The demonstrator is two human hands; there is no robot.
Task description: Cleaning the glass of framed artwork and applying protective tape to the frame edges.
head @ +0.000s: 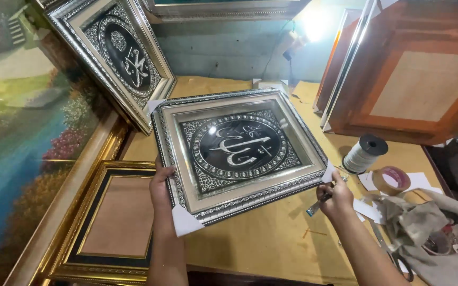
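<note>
Head view looks down on a workbench (pixel 271 238) covered in brown paper. Both hands hold up a silver picture frame (pixel 239 153), tilted so its face looks back at the camera. It has an ornate beaded edge, a black panel with silver script in a ring, and white card protectors on its lower corners.

The left hand (pixel 161 188) grips the frame's left edge: the fingers are curled behind the moulding and the thumb lies along the front, so the hand is closed firmly on the frame. Just below it sits one white corner protector (pixel 185 221).

The right hand (pixel 336 197) is at the frame's lower right corner, touching the second protector (pixel 328 173). Its fingers are folded narrowly around a small metal tool (pixel 316 205) with a thin blade-like tip that points down and left. Whether the fingers also pinch the frame itself, I cannot tell.

A matching silver frame (pixel 117 53) leans upright behind, at the left. A gold frame (pixel 107 222) with a brown backing lies flat below the left hand, beside a large landscape painting (pixel 22 132). To the right of the held frame sit a spool of white cord (pixel 364 153) and a roll of brown tape (pixel 390 180), with crumpled grey cloth (pixel 430 217) near them. Wooden frame backs (pixel 420 69) lean at the upper right.
</note>
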